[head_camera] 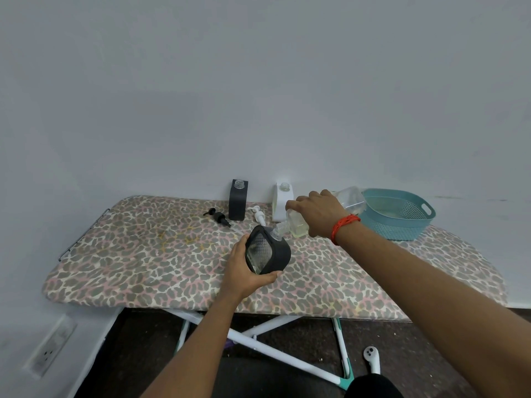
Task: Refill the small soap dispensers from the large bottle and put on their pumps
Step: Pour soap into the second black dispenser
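Left hand (pixel 244 272) fingers wrap the black-sleeved glass soap dispenser (pixel 268 249), probably fragile and best held by the sleeve. At its two o'clock, right hand (pixel 316 214) grips the tilted large clear plastic bottle (pixel 297 226).

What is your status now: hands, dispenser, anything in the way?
Left hand grips tilted black dispenser. Right hand tips large bottle, neck at dispenser mouth. Black pumps and white pump lie loose on the ironing board. Nothing blocks the pour.

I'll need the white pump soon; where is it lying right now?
In the head view the white pump lies on the ironing board near the wall, between the upright black dispenser and the white dispenser.
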